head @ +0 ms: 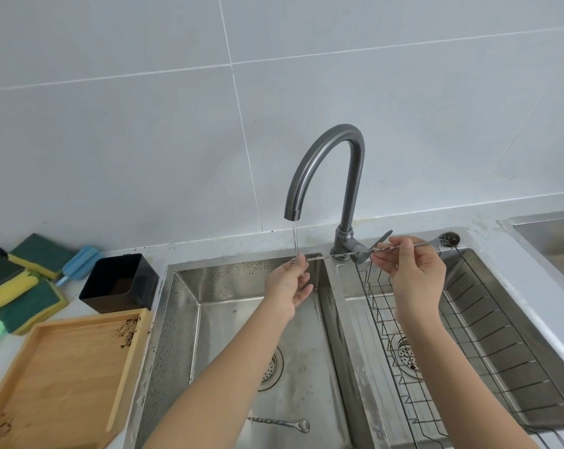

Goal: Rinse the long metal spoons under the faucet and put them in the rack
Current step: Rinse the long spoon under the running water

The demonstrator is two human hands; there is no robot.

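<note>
A long thin metal spoon (pixel 342 254) with a twisted handle is held level across the sink divider. My left hand (pixel 288 286) pinches its handle end right under the thin water stream from the grey faucet (pixel 326 163). My right hand (pixel 410 270) pinches the handle near the bowl (pixel 449 239), which is caked with dark specks and lies to the right of the faucet base. A second long spoon (pixel 284 423) lies on the floor of the left basin (pixel 229 319). The wire rack (pixel 413 367) sits in the right basin, under my right forearm.
A wooden tray (pixel 57 380) with dark crumbs lies on the counter at left. Behind it stand a black square container (pixel 118 283), green-yellow sponges (pixel 24 286) and a blue brush (pixel 79 262). Another steel sink (pixel 553 238) edges in at far right.
</note>
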